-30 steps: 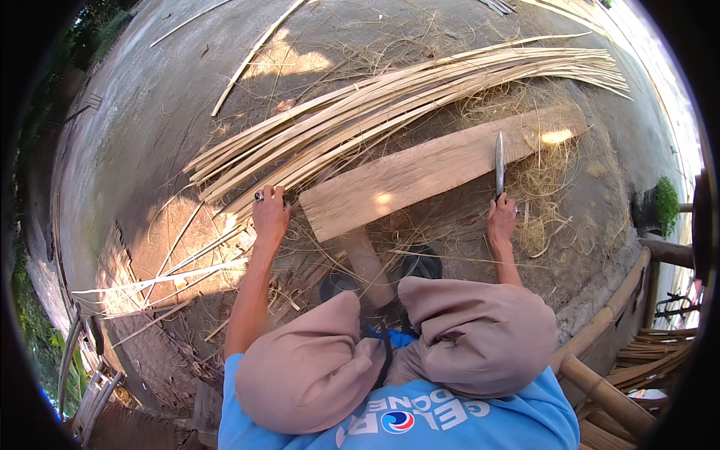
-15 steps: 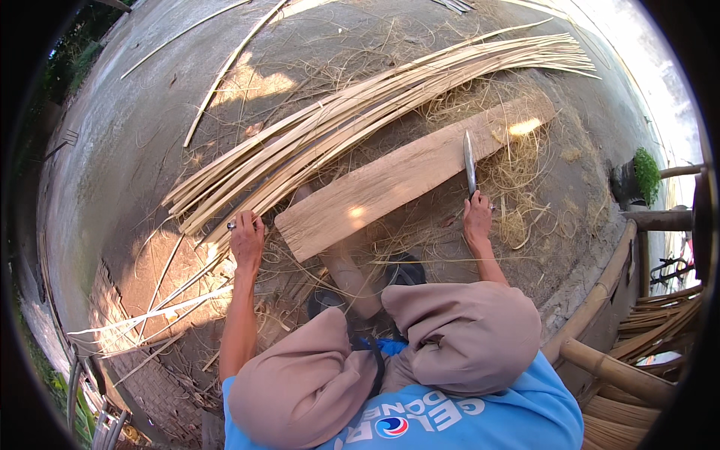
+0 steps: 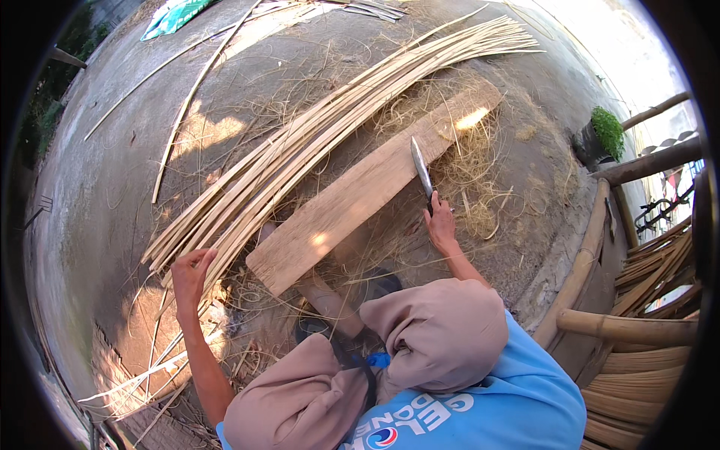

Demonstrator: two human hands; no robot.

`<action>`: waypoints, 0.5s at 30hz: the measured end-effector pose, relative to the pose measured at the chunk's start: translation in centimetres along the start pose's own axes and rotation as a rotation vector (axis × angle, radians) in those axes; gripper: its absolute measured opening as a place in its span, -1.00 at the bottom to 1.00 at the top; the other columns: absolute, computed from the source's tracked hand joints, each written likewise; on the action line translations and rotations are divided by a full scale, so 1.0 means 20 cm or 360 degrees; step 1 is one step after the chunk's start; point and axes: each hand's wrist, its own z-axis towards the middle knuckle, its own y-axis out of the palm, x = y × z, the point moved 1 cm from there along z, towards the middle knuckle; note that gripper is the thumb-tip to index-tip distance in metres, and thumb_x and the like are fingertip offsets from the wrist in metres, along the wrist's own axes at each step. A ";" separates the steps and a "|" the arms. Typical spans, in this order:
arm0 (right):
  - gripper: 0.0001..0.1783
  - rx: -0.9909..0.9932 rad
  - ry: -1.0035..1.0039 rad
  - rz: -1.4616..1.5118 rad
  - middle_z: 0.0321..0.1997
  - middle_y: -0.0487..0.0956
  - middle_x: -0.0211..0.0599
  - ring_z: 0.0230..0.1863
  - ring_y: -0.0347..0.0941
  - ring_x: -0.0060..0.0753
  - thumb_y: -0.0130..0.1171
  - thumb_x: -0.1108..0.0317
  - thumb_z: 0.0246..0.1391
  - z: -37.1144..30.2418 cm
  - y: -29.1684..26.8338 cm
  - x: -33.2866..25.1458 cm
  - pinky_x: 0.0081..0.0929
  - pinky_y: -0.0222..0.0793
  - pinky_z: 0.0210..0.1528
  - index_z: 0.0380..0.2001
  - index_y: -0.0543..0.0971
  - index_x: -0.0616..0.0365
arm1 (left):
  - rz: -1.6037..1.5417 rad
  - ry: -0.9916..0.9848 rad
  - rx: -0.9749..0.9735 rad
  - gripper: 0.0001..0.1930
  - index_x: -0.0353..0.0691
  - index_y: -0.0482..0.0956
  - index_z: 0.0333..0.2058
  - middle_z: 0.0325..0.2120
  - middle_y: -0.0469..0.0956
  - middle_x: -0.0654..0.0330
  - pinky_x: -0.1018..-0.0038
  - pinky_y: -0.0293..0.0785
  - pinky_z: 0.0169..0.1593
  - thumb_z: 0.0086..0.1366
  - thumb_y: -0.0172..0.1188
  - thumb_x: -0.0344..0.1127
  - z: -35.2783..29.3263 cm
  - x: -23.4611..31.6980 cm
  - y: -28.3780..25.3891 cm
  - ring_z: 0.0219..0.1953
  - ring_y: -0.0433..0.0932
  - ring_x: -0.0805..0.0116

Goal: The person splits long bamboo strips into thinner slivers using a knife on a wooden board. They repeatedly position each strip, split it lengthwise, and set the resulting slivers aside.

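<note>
Low on the left, my left hand (image 3: pixel 189 276) is at the near ends of a bundle of long pale strips (image 3: pixel 311 135), which look like split bamboo. Its thumb and fingers are pinched together; whether a strip is between them is hidden. My right hand (image 3: pixel 441 225) is closed round the handle of a long-bladed knife (image 3: pixel 421 166). The blade points away from me and lies over the near edge of a wooden plank (image 3: pixel 360 196). That plank slants from near my feet up to the right, its lower end resting across a thick wooden piece (image 3: pixel 328 298).
Curly shavings (image 3: pixel 474 180) lie right of the plank. Loose strips (image 3: pixel 191 97) are scattered on the ground at the left. At the right stand a potted green plant (image 3: pixel 606 131), a bamboo rail (image 3: pixel 581 262) and stacked strips (image 3: pixel 637 382). A green sheet (image 3: pixel 174 16) lies far left.
My left hand has shifted left and slightly toward me, now at the strip ends. The right hand keeps the knife over the plank. The whole view has turned and shifted a little.
</note>
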 end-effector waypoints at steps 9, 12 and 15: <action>-0.48 -0.0045 0.0773 0.2190 -0.24 0.55 -0.08 -0.43 0.59 -0.13 -0.04 0.24 0.46 0.27 -0.31 0.06 -0.16 0.59 -0.49 0.37 0.16 0.10 | -0.0826 -0.0588 -0.0197 -0.45 -0.21 0.51 -0.58 -0.69 0.23 0.46 0.53 -0.14 -0.47 0.44 0.26 0.13 -0.19 0.19 -0.07 -0.60 0.01 0.65; -0.63 0.0109 0.1105 0.2313 -0.25 0.52 -0.11 -0.51 0.56 -0.19 -0.11 0.28 0.48 0.34 -0.28 0.35 -0.24 0.56 -0.60 0.24 0.18 0.10 | -0.0934 -0.0663 -0.0235 -0.49 -0.20 0.54 -0.54 -0.65 0.28 0.47 0.55 -0.11 -0.48 0.45 0.26 0.10 -0.23 0.32 -0.02 -0.59 0.04 0.66; -0.72 0.0250 0.1464 0.2057 -0.27 0.51 -0.09 -0.49 0.55 -0.20 -0.12 0.30 0.46 0.28 -0.26 0.66 -0.23 0.56 -0.57 0.13 0.23 0.13 | -0.1161 -0.0655 -0.0473 -0.61 -0.22 0.61 -0.42 -0.61 0.34 0.50 0.61 -0.04 -0.49 0.49 0.23 -0.03 -0.29 0.35 0.10 -0.58 0.13 0.70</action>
